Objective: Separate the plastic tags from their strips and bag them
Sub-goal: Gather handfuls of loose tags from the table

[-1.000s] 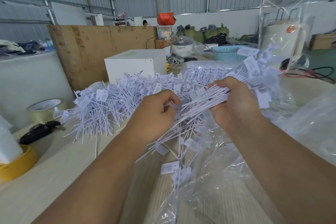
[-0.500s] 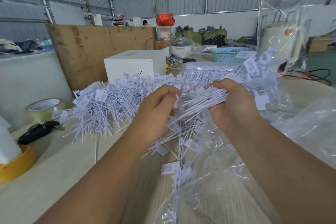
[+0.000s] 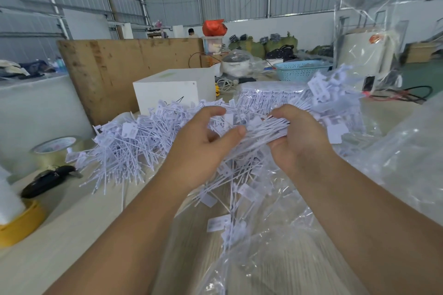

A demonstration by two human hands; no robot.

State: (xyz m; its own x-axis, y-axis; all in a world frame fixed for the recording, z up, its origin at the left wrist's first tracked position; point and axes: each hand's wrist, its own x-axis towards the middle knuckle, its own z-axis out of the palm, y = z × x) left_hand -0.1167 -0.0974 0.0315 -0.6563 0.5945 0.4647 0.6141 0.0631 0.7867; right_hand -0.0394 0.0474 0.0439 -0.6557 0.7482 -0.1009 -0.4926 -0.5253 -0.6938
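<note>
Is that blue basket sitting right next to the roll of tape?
No, the blue basket sits far back on the right, while the tape roll is near left.

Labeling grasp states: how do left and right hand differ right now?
The right hand grips a tight bundle of tags, fingers curled round it; the left hand has fingers and thumb spread apart, reaching into the tags with no clear grip. Right holds the bundle raised; left sits nearer the loose pile. Both hover over the bag.

Pale lilac-white plastic tags (image 3: 124,148) heap on the light wood-grain table (image 3: 72,235). A clear bag (image 3: 275,235) glints at its near edge. At the left edge: a yellow tape roll (image 3: 21,225), a black tool (image 3: 45,181). Far back, a pale blue latticed basket (image 3: 299,72) and an orange-red sack (image 3: 214,27).
</note>
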